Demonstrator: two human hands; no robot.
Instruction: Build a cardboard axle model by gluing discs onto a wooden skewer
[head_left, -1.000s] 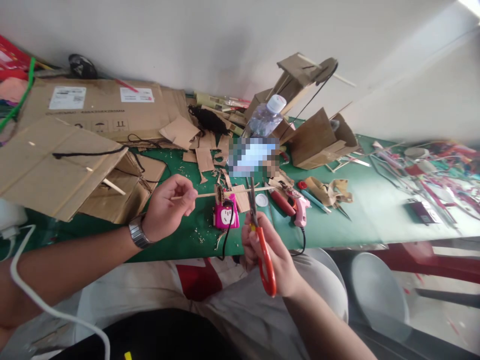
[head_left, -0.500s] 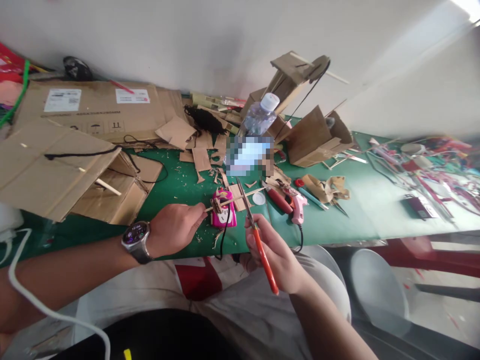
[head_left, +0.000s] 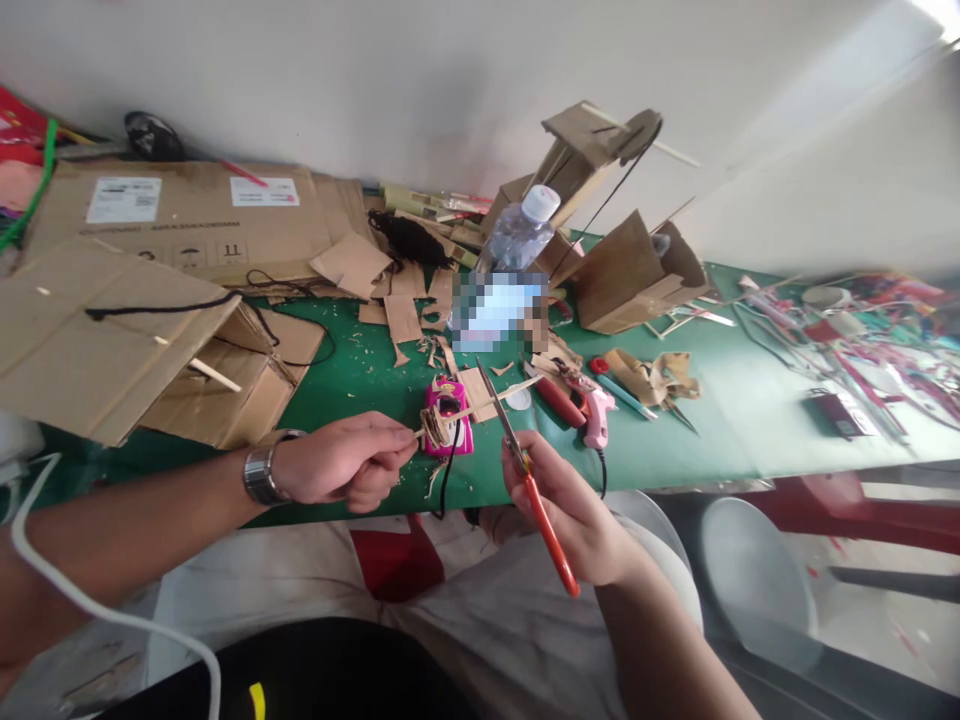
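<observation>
My left hand (head_left: 341,462) is closed on the near end of a thin wooden stick (head_left: 519,388). A small layered cardboard piece (head_left: 435,427) sits around that stick close to my fingers. My right hand (head_left: 574,510) grips a pair of scissors (head_left: 546,525) with orange handles, the blades pointing up and away from me. Those blades cross the stick in view; whether they touch it I cannot tell. Beneath the stick, a pink and white device (head_left: 461,440) lies on the green table with a black cord over it, partly hidden.
A pink glue gun (head_left: 598,415) and red-handled pliers (head_left: 559,400) lie right of the scissors. Behind stand a plastic bottle (head_left: 517,235) and a cardboard box (head_left: 637,275). A larger cardboard structure (head_left: 112,350) occupies the left, with a stick protruding. Cardboard scraps (head_left: 403,318) are scattered about.
My left hand has rolled over, turning the watch face out of sight and the cardboard piece with the stick. The scissors in my right hand have shifted slightly right and down.
</observation>
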